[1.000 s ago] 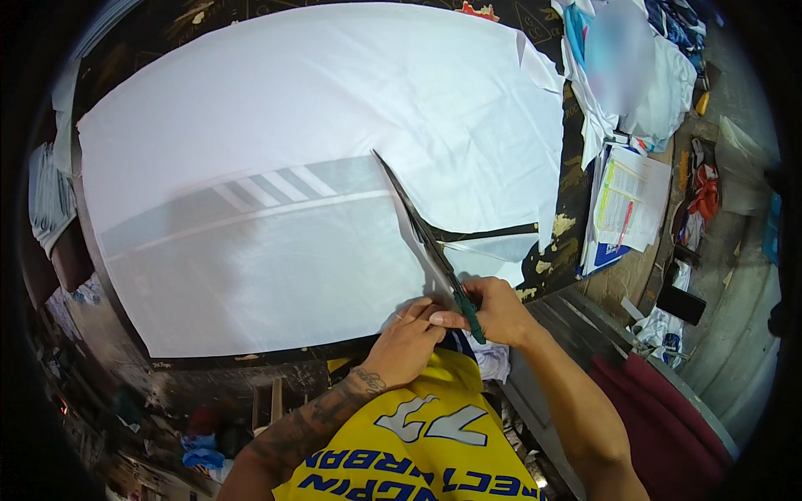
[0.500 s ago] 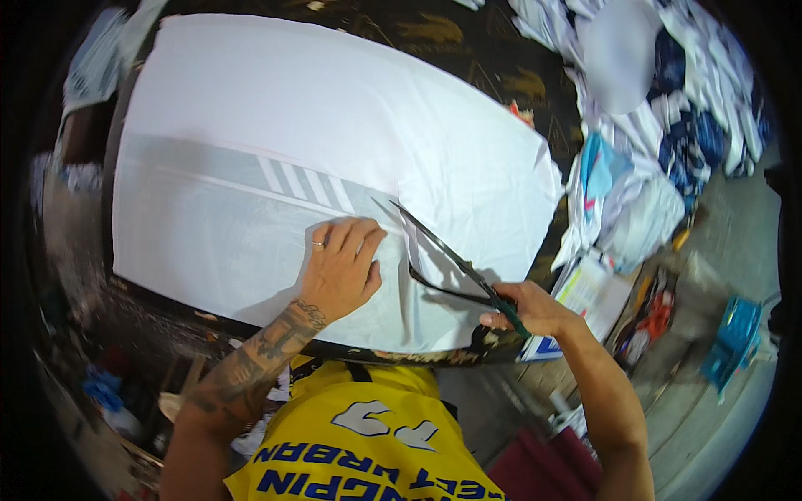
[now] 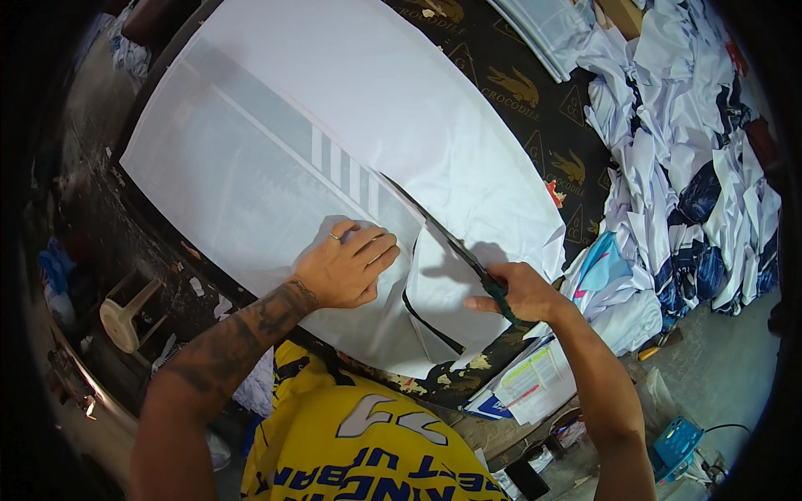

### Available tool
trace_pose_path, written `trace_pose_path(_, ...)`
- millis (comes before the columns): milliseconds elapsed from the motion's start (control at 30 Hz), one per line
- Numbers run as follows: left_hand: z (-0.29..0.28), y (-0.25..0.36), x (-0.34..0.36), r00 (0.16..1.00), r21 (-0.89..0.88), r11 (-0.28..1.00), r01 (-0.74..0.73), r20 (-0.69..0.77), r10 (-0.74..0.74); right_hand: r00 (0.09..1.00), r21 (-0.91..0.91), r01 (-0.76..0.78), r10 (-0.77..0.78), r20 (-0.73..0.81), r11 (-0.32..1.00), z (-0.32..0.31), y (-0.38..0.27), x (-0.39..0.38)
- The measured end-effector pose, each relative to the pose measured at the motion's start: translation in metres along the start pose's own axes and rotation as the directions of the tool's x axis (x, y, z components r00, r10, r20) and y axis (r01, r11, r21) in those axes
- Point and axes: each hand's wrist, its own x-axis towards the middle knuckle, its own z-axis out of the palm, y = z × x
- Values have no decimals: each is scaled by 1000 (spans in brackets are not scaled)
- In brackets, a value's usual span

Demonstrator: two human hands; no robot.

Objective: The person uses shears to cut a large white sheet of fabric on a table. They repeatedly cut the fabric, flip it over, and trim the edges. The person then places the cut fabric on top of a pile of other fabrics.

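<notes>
A large white cloth (image 3: 434, 117) lies spread over a dark table, with a pale grey panel and white slanted stripes across it. My left hand (image 3: 347, 263) presses down on the grey part, fingers out and lightly bent, a ring on one. My right hand (image 3: 522, 292) grips long dark scissors (image 3: 455, 242) by their green-wrapped handles. The blades look nearly together, and their tips reach the upper edge of the panel near the stripes. Below them a slit in the cloth shows a dark curved strip. The lower blade is mostly hidden.
The dark patterned tabletop (image 3: 518, 88) shows beyond the cloth. White and navy fabric (image 3: 668, 150) is heaped at the right. Papers (image 3: 535, 380) lie by the near right corner. A teal device (image 3: 677, 447) sits lower right, and a beige stool (image 3: 129, 313) stands at the left.
The view has turned, so the cloth appears tilted. The scissors have moved forward along the panel's edge and their blades have come closer together. My left hand still presses the cloth.
</notes>
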Motion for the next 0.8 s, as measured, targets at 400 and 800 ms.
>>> trace_pose_path(400, -4, -6, 0, 1000, -75, 997, -13, -1, 13, 985, 121, 142, -129, -112, 982, -25, -69, 34)
trace_pose_path(800, 3, -7, -7, 1000, -158, 987, -21, -10, 20, 982, 111, 154, -140, -126, 982, -43, -139, 60)
